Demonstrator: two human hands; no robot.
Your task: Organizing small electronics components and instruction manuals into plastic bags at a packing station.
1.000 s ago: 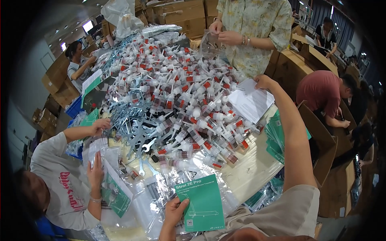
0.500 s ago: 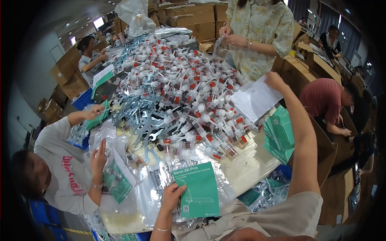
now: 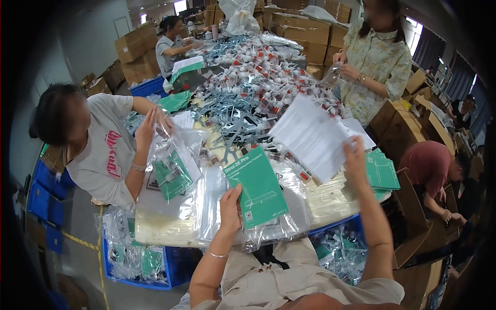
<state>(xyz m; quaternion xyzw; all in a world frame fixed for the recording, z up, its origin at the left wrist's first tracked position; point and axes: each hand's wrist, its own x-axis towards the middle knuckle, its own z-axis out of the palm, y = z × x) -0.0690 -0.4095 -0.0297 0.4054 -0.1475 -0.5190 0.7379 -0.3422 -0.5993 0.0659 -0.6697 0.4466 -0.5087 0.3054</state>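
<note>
A green booklet [image 3: 258, 188] is gripped at its lower left edge by my left hand [image 3: 231, 209], thumb on its front cover. It is above flat clear plastic bags [image 3: 212, 199] on the near part of the table. My right hand [image 3: 355, 157] pinches a white printed sheet [image 3: 309, 135] by its right side, raised and slightly blurred. Behind it lie more white papers [image 3: 359, 132]. Fanned green booklets [image 3: 381, 173] lie beyond my right wrist. Farther back is a heap of small clear bottles with white caps and red labels [image 3: 258, 72], beside a pile of metal wrenches [image 3: 227, 116].
At the left, a co-worker handles a clear bag with a green booklet [image 3: 173, 175]. Two other people stand around the heap. Blue bins [image 3: 168, 266] with filled bags sit below the table's near edge. Cardboard boxes [image 3: 408, 129] crowd the right side.
My right hand has drawn a white sheet leftward and nearer from the papers. My left hand still holds the booklet. The view has shifted; the left co-worker's hands have come together at a bag.
</note>
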